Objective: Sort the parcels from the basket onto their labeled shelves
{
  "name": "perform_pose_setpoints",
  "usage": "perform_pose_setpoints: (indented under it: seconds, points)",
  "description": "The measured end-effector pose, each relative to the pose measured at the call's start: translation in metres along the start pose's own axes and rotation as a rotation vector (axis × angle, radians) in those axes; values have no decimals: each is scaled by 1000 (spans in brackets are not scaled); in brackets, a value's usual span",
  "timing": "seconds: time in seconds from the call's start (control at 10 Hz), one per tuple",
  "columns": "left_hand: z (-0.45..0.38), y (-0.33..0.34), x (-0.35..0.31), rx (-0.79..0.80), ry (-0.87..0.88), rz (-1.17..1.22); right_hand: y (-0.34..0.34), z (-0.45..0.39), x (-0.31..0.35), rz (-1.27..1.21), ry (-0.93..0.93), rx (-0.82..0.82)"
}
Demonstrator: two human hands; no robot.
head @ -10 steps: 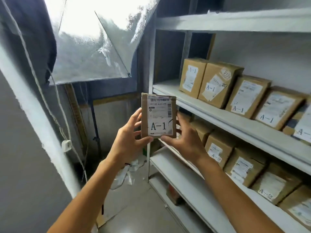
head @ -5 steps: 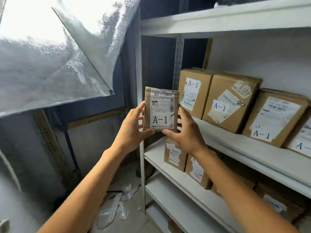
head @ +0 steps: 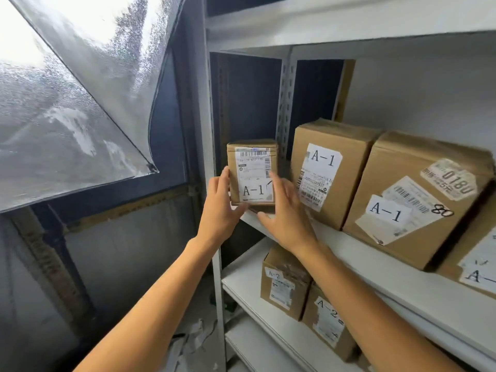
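A small brown parcel (head: pixel 252 173) with a white label reading A-1 stands upright at the left end of the white shelf (head: pixel 375 253). My left hand (head: pixel 220 208) grips its left side and lower edge. On its right side and bottom, my right hand (head: pixel 284 210) has its fingers spread against the front. To its right stand larger A-1 boxes (head: pixel 327 173), (head: pixel 418 200). The basket is out of view.
The shelf below holds A-2 boxes (head: pixel 284 283), (head: pixel 330 320). A grey metal upright (head: pixel 212 162) borders the shelf on the left. A peeling window film (head: pixel 80 84) hangs at the upper left. Paper scraps (head: pixel 193 336) lie on the floor.
Both hands have carried the parcel up and to the right onto the left end of the A-1 shelf. My view has moved closer to the shelving.
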State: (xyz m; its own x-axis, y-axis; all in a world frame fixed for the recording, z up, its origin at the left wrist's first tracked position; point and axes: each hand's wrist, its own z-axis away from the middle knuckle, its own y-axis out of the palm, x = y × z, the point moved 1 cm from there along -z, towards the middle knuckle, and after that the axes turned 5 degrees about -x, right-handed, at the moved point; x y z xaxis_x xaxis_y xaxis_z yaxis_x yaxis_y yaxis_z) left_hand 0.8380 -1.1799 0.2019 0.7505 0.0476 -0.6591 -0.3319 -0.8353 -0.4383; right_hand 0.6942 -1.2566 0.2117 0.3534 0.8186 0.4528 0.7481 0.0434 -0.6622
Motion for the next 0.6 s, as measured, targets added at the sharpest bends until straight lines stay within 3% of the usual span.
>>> perform_pose_setpoints:
  seconds: [0.1, 0.3, 0.4, 0.6]
  points:
    - [-8, 8, 4, 21, -3, -26, 7, -2, -7, 112, 9, 71]
    - [-20, 20, 13, 140, -23, -14, 16, -5, -8, 235, 41, 36]
    - [-14, 19, 18, 271, 48, -48, 15, -4, -7, 289, 81, 39]
    - [2, 0, 14, 286, 151, -176, 2, 14, 3, 373, 86, 125]
